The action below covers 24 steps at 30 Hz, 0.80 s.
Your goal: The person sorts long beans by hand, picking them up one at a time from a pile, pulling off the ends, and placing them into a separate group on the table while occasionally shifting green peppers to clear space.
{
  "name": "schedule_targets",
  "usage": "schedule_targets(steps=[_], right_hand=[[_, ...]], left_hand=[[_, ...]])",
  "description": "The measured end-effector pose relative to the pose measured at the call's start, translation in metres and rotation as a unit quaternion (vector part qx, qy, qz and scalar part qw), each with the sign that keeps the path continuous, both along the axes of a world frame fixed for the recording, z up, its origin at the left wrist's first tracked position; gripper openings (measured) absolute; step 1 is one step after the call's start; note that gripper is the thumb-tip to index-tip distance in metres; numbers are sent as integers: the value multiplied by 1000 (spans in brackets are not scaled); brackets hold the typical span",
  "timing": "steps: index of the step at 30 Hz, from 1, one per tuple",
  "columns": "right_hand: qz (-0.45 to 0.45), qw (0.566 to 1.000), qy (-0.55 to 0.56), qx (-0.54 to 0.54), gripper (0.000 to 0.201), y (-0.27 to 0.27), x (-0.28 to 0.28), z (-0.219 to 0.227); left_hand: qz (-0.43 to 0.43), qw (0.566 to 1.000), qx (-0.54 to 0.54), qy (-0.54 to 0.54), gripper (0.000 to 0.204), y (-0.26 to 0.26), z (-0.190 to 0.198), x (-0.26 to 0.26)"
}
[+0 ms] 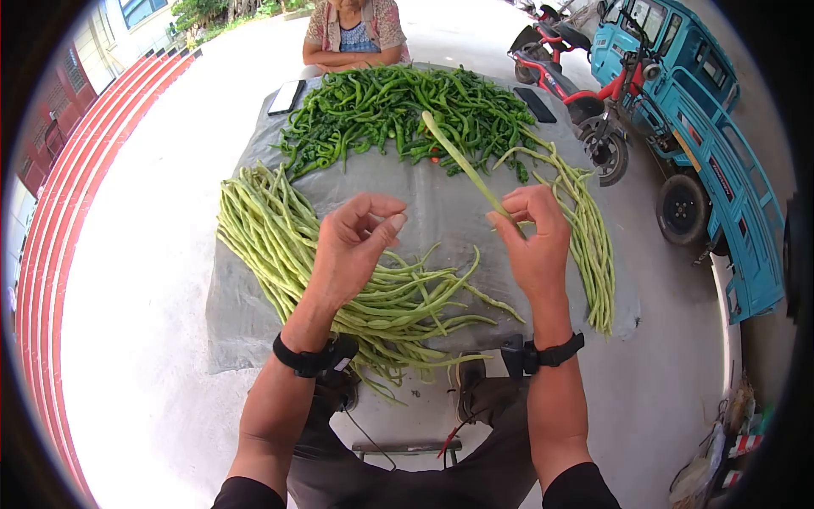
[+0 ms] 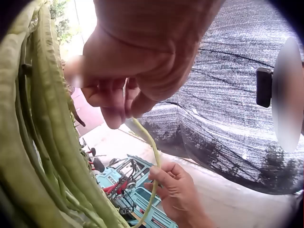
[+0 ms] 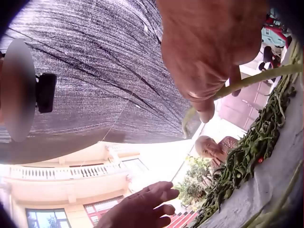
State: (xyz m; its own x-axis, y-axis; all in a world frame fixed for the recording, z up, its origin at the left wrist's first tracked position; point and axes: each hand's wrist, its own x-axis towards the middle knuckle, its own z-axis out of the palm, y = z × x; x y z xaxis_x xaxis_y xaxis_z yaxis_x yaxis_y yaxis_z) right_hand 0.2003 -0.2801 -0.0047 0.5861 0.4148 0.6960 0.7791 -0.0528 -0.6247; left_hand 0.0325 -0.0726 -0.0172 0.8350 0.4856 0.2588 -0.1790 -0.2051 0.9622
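My right hand [image 1: 538, 237] pinches a long pale green bean [image 1: 465, 161] between thumb and fingers, over the table. The bean's longer part slants up and away to the left, and a short end shows below the fingers in the right wrist view. My left hand [image 1: 356, 246] is held apart from it, its fingers loosely bent with nothing visible between them. Below that hand lies a large heap of long beans [image 1: 271, 229], its ends fanning toward the table's near edge. A smaller bunch of long beans [image 1: 591, 246] lies to the right of my right hand.
Green peppers [image 1: 381, 114] are heaped along the far side of the grey-covered table [image 1: 242, 339]. Phones lie at both far corners, one white [image 1: 287, 97] and one dark [image 1: 535, 105]. Beyond sits a person [image 1: 354, 38] with folded arms. A blue three-wheeled truck [image 1: 721, 161] stands right.
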Motion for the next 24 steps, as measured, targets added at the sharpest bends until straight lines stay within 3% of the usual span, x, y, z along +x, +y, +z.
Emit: schedule_targets(steps=[5,12,18,24], right_hand=[[69,994,40,-69,21,22,-39,3],[110,987,-3,-119,21,39,-63,6],[140,980,6,-140,21,40,-67,12],[177,969,95,-144,21,37,-68,18]], left_hand=[[-29,995,-97,-21,31,-16,9,1],[-49,973,-223,-45,28,-12,3,-1],[-54,968,-242,-40,28,-6,5,-6],[17,957,-272,-97,30,31,18,-20]])
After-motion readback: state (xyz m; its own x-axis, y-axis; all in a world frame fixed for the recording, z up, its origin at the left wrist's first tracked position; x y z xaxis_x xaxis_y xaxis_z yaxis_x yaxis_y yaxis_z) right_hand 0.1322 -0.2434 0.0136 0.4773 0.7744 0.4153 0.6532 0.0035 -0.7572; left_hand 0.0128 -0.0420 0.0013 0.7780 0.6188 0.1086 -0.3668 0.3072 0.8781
